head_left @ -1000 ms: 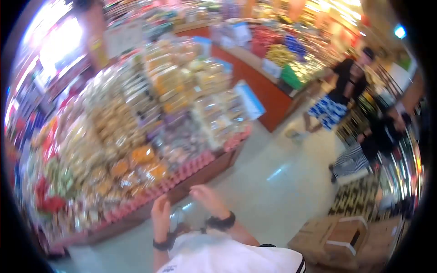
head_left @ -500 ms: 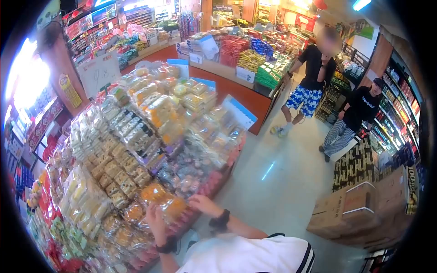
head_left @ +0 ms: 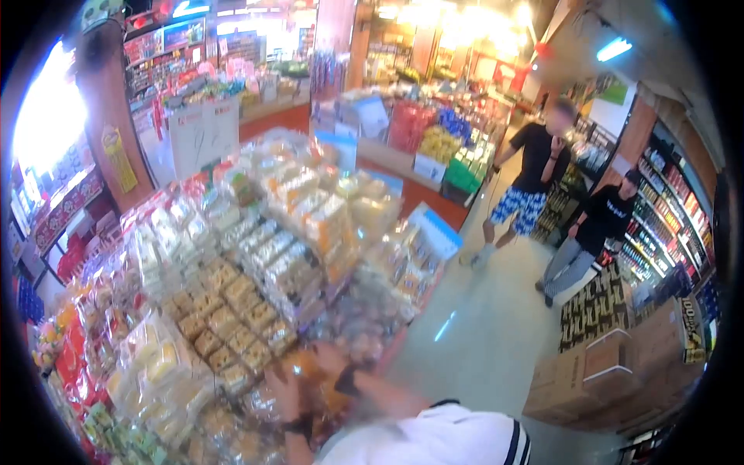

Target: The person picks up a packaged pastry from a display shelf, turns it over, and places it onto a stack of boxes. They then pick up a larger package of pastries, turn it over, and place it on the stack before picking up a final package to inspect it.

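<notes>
My left hand (head_left: 280, 391) and my right hand (head_left: 332, 358) reach forward at the bottom of the view, both blurred by motion. Each wrist wears a black band. The hands are at an orange-filled clear packet (head_left: 314, 376) on the near edge of a sloped display of bagged snacks (head_left: 256, 256). The blur hides whether the fingers grip the packet or only touch it. My white shirt with a dark stripe fills the bottom edge.
Two people in black tops stand in the aisle at right (head_left: 535, 167), (head_left: 601, 225). Stacked cardboard boxes (head_left: 612, 364) sit on the floor at lower right. Shelves of bottles line the right wall, and more goods counters stand behind the display.
The view has swung up and closer to the display. My hands have moved from above the floor onto the orange packets at the stand's near edge.
</notes>
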A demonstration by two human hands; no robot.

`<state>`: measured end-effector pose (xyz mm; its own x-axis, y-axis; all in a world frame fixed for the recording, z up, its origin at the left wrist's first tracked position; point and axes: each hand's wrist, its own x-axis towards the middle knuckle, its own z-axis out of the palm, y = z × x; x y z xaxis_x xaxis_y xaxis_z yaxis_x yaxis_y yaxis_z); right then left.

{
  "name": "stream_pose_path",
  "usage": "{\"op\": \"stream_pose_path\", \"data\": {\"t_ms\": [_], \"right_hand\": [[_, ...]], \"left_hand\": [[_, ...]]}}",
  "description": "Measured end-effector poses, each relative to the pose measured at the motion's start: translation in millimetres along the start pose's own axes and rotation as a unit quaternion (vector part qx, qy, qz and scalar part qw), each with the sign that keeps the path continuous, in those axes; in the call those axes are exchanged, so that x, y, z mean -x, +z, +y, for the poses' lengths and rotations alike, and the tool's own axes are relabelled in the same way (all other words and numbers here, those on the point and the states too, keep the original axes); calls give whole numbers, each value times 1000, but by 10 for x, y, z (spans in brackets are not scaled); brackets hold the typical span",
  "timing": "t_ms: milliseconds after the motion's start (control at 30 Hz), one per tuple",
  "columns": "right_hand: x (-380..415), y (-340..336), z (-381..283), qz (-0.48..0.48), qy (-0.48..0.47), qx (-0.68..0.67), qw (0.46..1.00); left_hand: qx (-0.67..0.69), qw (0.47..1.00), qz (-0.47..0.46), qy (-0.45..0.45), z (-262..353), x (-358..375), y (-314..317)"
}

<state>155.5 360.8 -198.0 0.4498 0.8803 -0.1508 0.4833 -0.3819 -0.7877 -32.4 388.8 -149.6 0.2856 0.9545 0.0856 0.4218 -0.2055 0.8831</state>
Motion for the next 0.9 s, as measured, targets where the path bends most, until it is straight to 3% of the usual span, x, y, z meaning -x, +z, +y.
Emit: {"op": "stream_pose_path", "data": {"t_ms": [67,100,233,267,367,400,433,467,500,533,567,600,633,667,767,867,900], "right_hand": [[-110,312,151,121,-43,48,991],[-152,406,168,130,-49,42,989],[2,174,-325,71,66,33,995],[40,158,-417,114,36,39,992],[-149,228,-351,45,4,80,996],[-167,206,-427,10,-27,96,995],[-136,144,-414,-7,-39,119,992],[79,-159,-764,-49,-56,145,987],[185,-322,-1008,-22,-116,94,988],[168,-371,-1059,-38,-63,58,996],[132,-433,-1108,-49,-8,23,999],[169,-536,-1386,-86,-24,-28,996],[117,-432,-1092,-103,-47,-91,989],[101,-438,-1025,-125,-63,-60,988],[157,-438,-1284,-191,-65,-121,972],[254,-365,-1373,-249,-44,-195,948],[295,-383,-1422,-266,-63,-195,942]], "left_hand": [[-54,997,-53,-21,114,-19,-37],[-46,997,-58,-32,133,-24,-42],[-74,994,-76,-15,123,43,-14],[-44,994,-98,-26,8,20,52],[36,992,-110,-51,-448,6,231],[18,988,-121,-92,0,90,21],[-32,996,-41,66,-66,190,84],[-25,999,-25,33,73,271,8],[53,994,-67,-68,371,285,-161],[121,973,-92,-174,685,291,-314],[78,996,-14,-29,-2,378,52],[-30,997,63,13,-142,388,81],[60,995,33,-71,-83,501,-18],[158,978,1,-133,21,515,-147],[80,989,46,-118,102,543,-270],[7,981,189,-46,499,584,-420],[-25,981,166,-100,719,603,-586]]}}
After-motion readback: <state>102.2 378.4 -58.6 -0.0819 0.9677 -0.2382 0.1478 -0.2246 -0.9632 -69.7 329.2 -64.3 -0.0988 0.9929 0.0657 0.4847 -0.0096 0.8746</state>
